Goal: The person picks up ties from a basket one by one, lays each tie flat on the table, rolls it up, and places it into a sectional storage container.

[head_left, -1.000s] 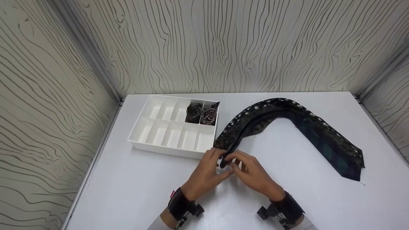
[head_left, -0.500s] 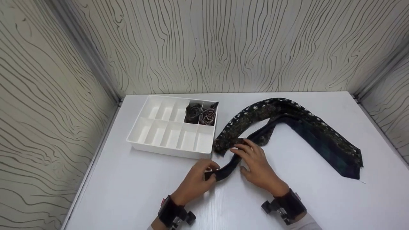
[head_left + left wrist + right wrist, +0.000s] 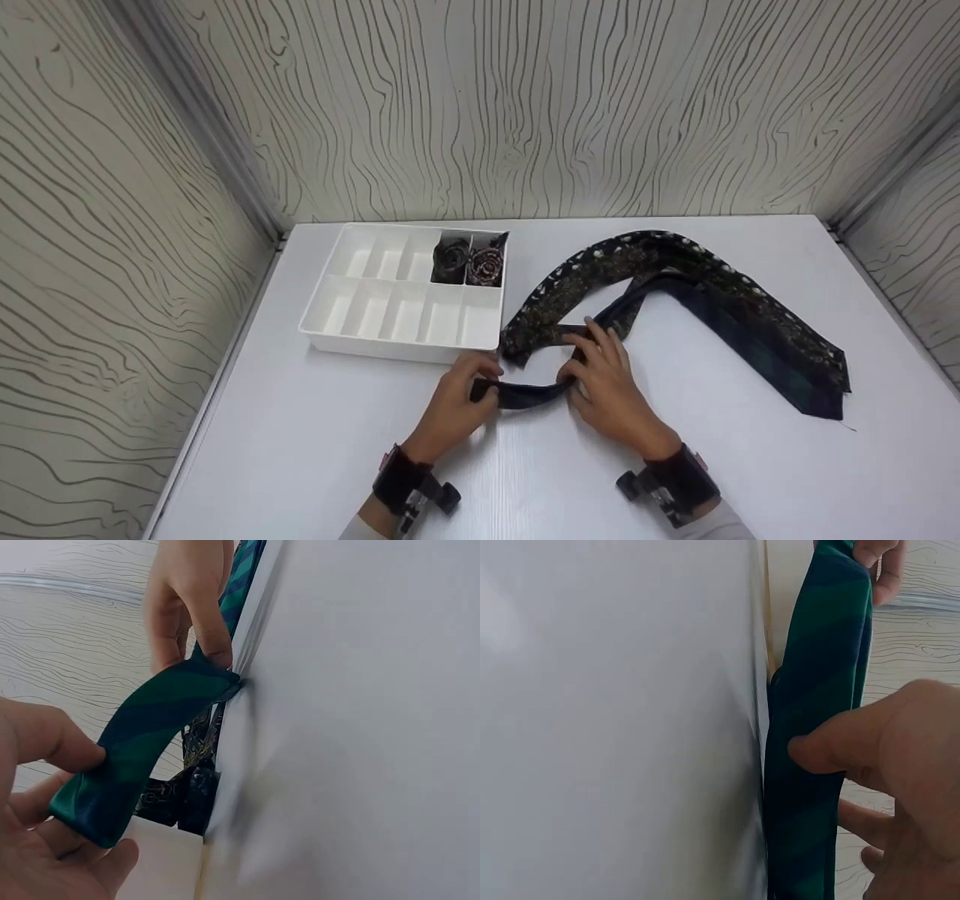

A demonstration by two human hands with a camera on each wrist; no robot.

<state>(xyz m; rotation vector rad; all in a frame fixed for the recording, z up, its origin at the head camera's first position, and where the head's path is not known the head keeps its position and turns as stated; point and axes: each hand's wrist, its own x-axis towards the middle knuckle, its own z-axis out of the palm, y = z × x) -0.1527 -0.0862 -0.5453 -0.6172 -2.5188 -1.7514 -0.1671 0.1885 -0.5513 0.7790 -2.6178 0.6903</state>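
Observation:
A necktie with green and navy diagonal stripes (image 3: 161, 709) runs between both hands, its narrow end lifted a little off the table. My left hand (image 3: 454, 405) pinches that end between thumb and fingers. Farther along the strip, my right hand (image 3: 611, 394) holds it, thumb on one face and fingers behind, as the right wrist view shows. From there the striped tie bends up and back down to its wide tip (image 3: 821, 405) at the right. Behind it a dark floral necktie (image 3: 637, 251) lies in an arch, partly covered by the striped one.
Left of the ties stands a white divided box (image 3: 401, 352). Two rolled ties, a dark one (image 3: 450, 261) and a reddish patterned one (image 3: 485, 266), sit in its back right compartments. The white table (image 3: 720, 465) meets wood-patterned walls at the back and left.
The striped tie's narrow end has come away from the floral tie, drawn left and toward me by my left hand. My right hand has moved up and right along the strip.

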